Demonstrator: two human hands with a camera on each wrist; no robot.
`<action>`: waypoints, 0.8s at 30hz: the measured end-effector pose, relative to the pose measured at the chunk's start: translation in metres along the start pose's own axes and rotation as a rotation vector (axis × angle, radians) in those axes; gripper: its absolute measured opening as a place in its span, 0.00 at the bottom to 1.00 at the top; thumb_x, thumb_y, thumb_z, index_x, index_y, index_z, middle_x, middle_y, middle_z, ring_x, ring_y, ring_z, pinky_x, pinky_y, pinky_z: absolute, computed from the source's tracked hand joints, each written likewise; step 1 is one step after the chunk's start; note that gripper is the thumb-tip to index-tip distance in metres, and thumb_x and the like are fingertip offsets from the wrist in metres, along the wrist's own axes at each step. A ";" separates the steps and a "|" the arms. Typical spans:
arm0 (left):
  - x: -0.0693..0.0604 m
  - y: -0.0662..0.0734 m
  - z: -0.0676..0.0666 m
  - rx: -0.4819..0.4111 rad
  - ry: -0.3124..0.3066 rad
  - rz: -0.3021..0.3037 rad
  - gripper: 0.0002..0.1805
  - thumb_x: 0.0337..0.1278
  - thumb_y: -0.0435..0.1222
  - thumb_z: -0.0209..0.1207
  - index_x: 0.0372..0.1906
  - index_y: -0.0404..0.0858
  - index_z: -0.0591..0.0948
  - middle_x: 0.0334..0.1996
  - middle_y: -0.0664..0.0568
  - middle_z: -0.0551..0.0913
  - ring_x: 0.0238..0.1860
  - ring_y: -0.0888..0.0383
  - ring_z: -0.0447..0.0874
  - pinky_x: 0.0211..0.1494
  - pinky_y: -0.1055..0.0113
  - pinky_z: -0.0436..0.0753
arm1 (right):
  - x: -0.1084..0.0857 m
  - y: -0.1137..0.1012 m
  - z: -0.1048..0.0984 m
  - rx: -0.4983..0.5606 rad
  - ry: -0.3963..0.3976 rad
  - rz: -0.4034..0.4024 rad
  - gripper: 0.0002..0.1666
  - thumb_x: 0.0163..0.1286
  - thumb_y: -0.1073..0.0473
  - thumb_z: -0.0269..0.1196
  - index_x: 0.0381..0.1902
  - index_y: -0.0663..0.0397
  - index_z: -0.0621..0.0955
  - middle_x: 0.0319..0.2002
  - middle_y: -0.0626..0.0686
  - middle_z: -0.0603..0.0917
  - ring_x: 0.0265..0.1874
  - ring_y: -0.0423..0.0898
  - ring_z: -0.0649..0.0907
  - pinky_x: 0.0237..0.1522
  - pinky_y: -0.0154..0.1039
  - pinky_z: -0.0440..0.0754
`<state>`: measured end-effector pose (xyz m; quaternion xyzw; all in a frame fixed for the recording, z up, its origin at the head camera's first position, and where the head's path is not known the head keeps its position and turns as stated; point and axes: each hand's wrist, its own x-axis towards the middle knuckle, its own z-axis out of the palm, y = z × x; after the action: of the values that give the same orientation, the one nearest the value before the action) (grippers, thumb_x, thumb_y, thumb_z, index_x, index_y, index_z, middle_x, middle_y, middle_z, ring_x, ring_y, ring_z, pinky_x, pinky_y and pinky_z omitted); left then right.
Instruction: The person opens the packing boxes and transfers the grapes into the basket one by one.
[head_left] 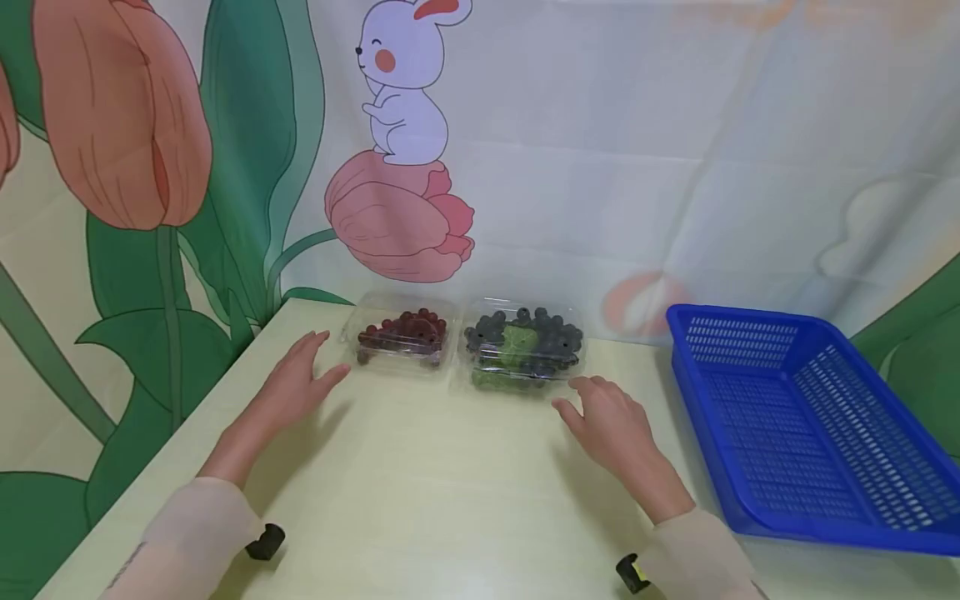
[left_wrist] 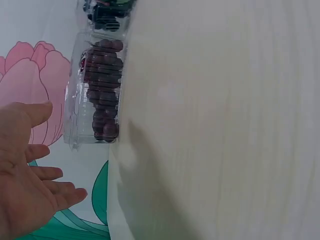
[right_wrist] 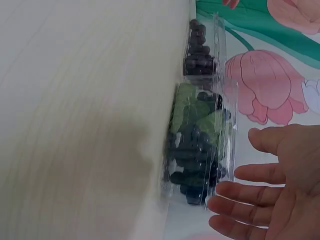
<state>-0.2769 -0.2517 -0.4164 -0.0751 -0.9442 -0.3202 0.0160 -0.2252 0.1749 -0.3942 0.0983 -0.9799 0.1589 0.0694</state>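
Note:
Two clear plastic boxes stand side by side at the back of the table. Dark red grapes fill the left box point(head_left: 402, 335), and the right box point(head_left: 522, 343) holds blue-black grapes with a green leaf point(head_left: 519, 343). To the left of the red grapes, my left hand point(head_left: 291, 385) hovers with fingers spread, apart from the box. My right hand point(head_left: 611, 421) is close to the front right corner of the dark grape box, its fingers relaxed and holding nothing. In the right wrist view its fingertips lie near the box wall point(right_wrist: 225, 150); whether they touch it I cannot tell.
On the right side of the pale table point(head_left: 420, 500) sits a blue plastic basket point(head_left: 690, 400) with slotted walls. A cloth point(head_left: 570, 167) printed with tulips and a rabbit hangs right behind the boxes. The table's left edge runs beside my left forearm.

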 end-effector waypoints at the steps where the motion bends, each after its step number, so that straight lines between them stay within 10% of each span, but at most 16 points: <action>1: 0.001 0.000 0.000 -0.022 0.002 -0.004 0.43 0.78 0.50 0.54 0.80 0.27 0.52 0.78 0.26 0.49 0.78 0.29 0.47 0.75 0.33 0.54 | 0.002 -0.003 0.001 -0.002 0.002 -0.003 0.26 0.77 0.46 0.62 0.61 0.60 0.82 0.53 0.61 0.86 0.49 0.59 0.86 0.43 0.59 0.84; 24: 0.011 0.003 0.001 -0.303 0.110 -0.185 0.35 0.81 0.45 0.48 0.78 0.27 0.58 0.72 0.30 0.67 0.73 0.34 0.66 0.73 0.41 0.66 | 0.036 -0.075 0.025 0.131 0.055 -0.168 0.13 0.78 0.51 0.62 0.48 0.54 0.87 0.20 0.46 0.81 0.14 0.40 0.73 0.15 0.37 0.67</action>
<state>-0.2871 -0.2476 -0.4147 0.0283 -0.8857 -0.4626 0.0267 -0.2462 0.0909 -0.3890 0.1802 -0.9534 0.2190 0.1027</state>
